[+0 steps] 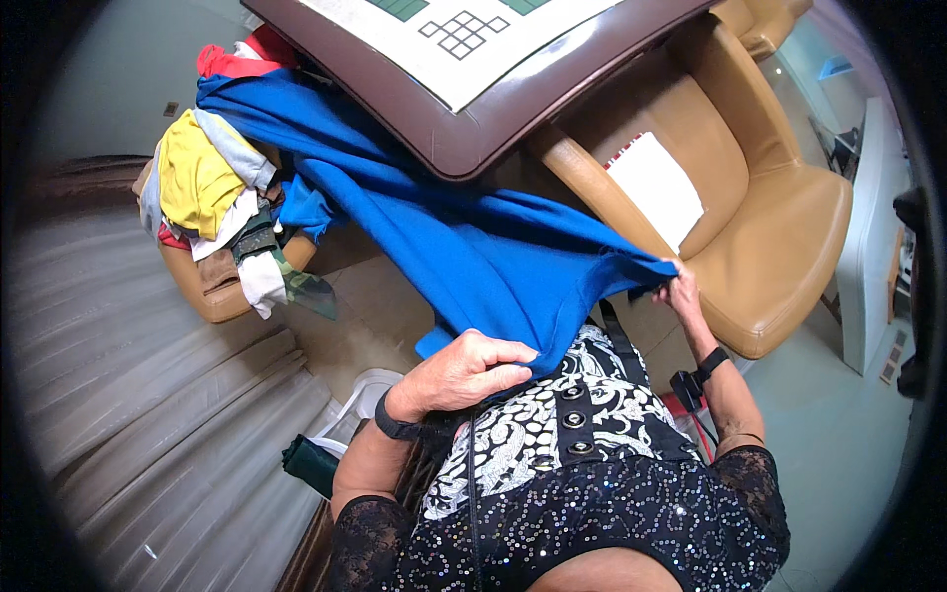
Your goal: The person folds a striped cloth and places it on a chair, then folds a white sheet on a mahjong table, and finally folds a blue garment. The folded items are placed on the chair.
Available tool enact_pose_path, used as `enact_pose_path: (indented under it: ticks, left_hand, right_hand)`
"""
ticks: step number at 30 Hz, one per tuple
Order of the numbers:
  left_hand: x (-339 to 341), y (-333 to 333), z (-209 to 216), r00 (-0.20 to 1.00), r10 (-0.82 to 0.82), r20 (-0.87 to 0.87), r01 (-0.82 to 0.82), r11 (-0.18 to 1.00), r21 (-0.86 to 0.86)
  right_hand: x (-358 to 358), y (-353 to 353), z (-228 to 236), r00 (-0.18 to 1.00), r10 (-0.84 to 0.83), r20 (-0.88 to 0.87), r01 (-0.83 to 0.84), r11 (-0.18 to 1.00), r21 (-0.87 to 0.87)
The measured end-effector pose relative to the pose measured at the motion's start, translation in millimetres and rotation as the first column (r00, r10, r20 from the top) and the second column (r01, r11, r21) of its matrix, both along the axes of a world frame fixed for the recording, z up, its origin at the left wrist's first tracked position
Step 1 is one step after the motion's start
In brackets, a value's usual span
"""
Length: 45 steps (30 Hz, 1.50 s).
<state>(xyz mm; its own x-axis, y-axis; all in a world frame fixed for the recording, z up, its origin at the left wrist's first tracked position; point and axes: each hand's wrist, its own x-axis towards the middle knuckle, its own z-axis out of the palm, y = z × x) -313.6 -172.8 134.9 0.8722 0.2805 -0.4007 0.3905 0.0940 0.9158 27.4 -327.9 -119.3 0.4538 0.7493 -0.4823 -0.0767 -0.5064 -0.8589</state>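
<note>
Pale curtain (128,395), pleated, hung at 8 to 9 o'clock; tiled floor seen beneath the furniture.

Garment pile at 10 o'clock, heaped on a tan chair (212,301): yellow garment (200,178) uppermost, with grey, white, brown and camouflage-patterned cloth (308,293) hung below.

Red cloth (237,65), between 10 and 11 o'clock, met by the far end of the blue cloth.

Dark green item (311,466) and white container (370,387), between 7 and 8 o'clock; contents not made out.

Blue cloth (444,252), one large piece, extended from 10 o'clock across the centre to 3 o'clock, passed beside the table corner and draped in loose lengthwise folds.

Left hand (464,367), at 6 o'clock near the centre: thumb and fingers closed, near edge of the blue cloth pinched.

Table (439,148), dark, at 12 o'clock; white sheet with green shapes and a grid (434,64) laid on it.

Right hand (681,294), at 3 o'clock: fingers closed on a corner of the blue cloth.

Tan armchair (789,252), between 2 and 3 o'clock; white papers (656,192) rested on its seat.

Progress, as judged: near border taken up and drawn out between both hands; far end left bunched by the pile, creases unsmoothed, no finished fold seen.
</note>
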Motion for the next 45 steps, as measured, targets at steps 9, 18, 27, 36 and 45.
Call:
enact_pose_path:
  ticks: [9,18,27,36,45]
  left_hand:
    - [-45.6,-14.9,-13.3,0.955,0.159,-0.251,-0.004,0.852,0.524]
    - [-164.0,-69.1,-132.7,0.676,0.585,-0.449,-0.078,0.662,0.745]
    - [-209.4,-87.0,-223.0,-0.116,0.918,-0.379,-0.879,0.083,0.469]
    - [-190.9,-43.8,-181.8,-0.553,0.832,-0.040,-0.819,-0.552,-0.159]
    - [-192.5,-35.3,-134.4,-0.414,0.837,0.358,-0.841,-0.502,0.203]
  right_hand:
    - [4.9,37.6,65.4,0.877,-0.405,-0.260,0.466,0.850,0.247]
    - [-12.8,79.9,129.1,0.750,-0.189,-0.634,0.536,0.736,0.414]
    - [-18.0,60.5,134.5,0.614,0.060,-0.787,0.477,0.766,0.431]
    - [-43.7,43.0,36.5,0.457,-0.499,-0.736,0.606,0.781,-0.153]
    - [-63.7,-0.7,-10.1,0.331,-0.567,-0.754,0.405,0.807,-0.429]
